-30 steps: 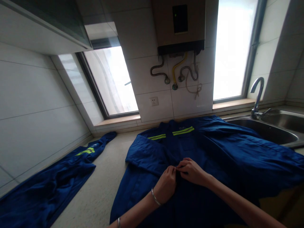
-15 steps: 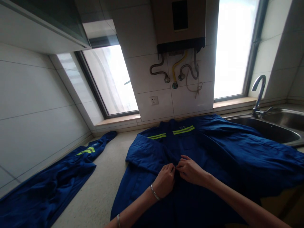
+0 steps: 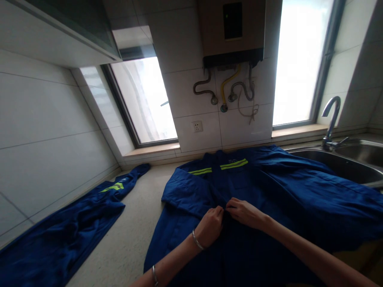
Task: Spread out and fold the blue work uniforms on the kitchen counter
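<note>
A blue work jacket [image 3: 185,223] with yellow-green and grey reflective strips across the chest lies spread on the counter, collar toward the wall. One sleeve is folded over its left side; the other side reaches past the sink's front edge. My left hand [image 3: 211,225] is closed at the middle of the jacket front, fingers pinching the cloth there. Just beside it, my right hand [image 3: 242,211] is pinched on the same front edge. Fingertips nearly meet, and whatever small part lies between them is hidden.
Another blue garment [image 3: 74,231] with a reflective strip lies along the left wall on the pale counter [image 3: 119,235]. At the right is a steel sink [image 3: 350,165] with a curved faucet [image 3: 330,123]. A water heater [image 3: 233,32] with hoses hangs above, between two windows.
The view has shifted slightly, so everything sits a little farther right. Both hands stay pinched at the jacket front, with the right fingers drawn in a bit closer.
</note>
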The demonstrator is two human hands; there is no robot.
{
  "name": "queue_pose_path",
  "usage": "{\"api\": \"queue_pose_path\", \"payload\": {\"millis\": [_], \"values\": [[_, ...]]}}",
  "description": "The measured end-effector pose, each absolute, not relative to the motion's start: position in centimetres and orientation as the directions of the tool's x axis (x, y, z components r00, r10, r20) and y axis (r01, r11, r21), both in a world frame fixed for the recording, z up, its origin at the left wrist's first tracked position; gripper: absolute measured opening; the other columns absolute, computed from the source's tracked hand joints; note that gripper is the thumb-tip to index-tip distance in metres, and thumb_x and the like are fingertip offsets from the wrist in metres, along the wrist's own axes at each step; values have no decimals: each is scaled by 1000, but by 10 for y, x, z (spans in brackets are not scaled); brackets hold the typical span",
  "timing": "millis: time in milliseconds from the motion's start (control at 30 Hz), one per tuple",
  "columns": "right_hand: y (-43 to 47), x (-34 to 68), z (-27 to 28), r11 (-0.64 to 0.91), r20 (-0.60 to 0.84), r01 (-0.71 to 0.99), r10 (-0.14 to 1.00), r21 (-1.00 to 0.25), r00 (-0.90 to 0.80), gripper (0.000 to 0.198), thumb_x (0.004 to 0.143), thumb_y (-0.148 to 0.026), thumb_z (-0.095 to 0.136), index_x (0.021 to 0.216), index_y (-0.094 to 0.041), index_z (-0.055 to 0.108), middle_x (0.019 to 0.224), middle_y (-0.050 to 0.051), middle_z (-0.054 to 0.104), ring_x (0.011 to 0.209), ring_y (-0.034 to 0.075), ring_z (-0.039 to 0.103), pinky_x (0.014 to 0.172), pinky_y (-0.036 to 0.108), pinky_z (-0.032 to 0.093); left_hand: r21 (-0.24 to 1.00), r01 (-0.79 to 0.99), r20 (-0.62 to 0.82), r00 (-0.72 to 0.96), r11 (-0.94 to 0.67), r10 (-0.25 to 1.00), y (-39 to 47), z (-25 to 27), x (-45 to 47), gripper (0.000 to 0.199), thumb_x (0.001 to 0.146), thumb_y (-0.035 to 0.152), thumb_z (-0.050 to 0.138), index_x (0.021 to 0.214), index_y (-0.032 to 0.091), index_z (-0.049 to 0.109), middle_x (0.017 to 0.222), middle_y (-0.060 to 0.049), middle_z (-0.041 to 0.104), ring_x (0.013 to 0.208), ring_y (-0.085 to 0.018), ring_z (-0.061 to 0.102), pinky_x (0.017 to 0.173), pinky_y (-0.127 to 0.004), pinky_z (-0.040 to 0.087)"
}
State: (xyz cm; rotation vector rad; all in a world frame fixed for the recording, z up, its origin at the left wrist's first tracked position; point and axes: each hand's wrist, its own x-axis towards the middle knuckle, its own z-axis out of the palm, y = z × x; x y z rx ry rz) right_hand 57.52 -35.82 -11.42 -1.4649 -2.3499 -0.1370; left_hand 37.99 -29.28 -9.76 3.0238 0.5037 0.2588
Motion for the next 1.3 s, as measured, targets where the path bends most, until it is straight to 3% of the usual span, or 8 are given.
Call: {"api": "queue_pose_path", "payload": {"millis": [233,433,667,867,1100,1300], "values": [[-352,575,-117,428,307,903,856,27,-415,15,90,-15,48,91,-16,63,89,3,58,78,13,53,60,22,40,156,301,191,925,-941,328,-290,-101,379,44,78,4,43,121,12,49,125,-12,53,112,-21,52,99,-34,40],[-357,564,-101,439,271,868,828,231,-491,16,91,-14,47,84,-13,61,82,4,56,73,15,50,51,25,32,48,303,137,942,-952,307,-290,-96,381,35,84,5,39,116,10,53,113,-12,56,102,-21,54,92,-33,43],[-370,543,-102,385,267,838,823,385,-501,11,79,-3,55,76,-12,62,78,6,53,72,18,48,48,30,31,-100,220,154,967,-970,203,-293,-99,382,29,86,4,37,107,8,57,104,-12,56,93,-21,53,85,-33,45],[-377,541,-112,351,284,847,831,400,-478,10,79,-4,55,77,-11,63,81,7,53,73,19,47,45,30,31,-140,185,148,975,-973,164,-296,-98,381,27,86,3,36,104,8,57,102,-13,55,93,-22,51,83,-34,45],[-381,542,-108,334,297,861,838,384,-458,19,80,-4,52,95,-8,62,86,8,55,77,19,50,48,29,36,39,223,94,970,-974,225,-286,-86,374,40,77,9,49,117,11,51,113,-12,52,101,-22,49,91,-32,43],[-379,559,-83,397,234,911,880,116,-413,19,81,-20,53,97,-17,62,89,4,58,82,17,53,57,27,39,149,296,154,935,-943,318,-282,-97,380,26,79,15,55,105,16,59,111,-7,55,101,-20,50,92,-31,42]]}}
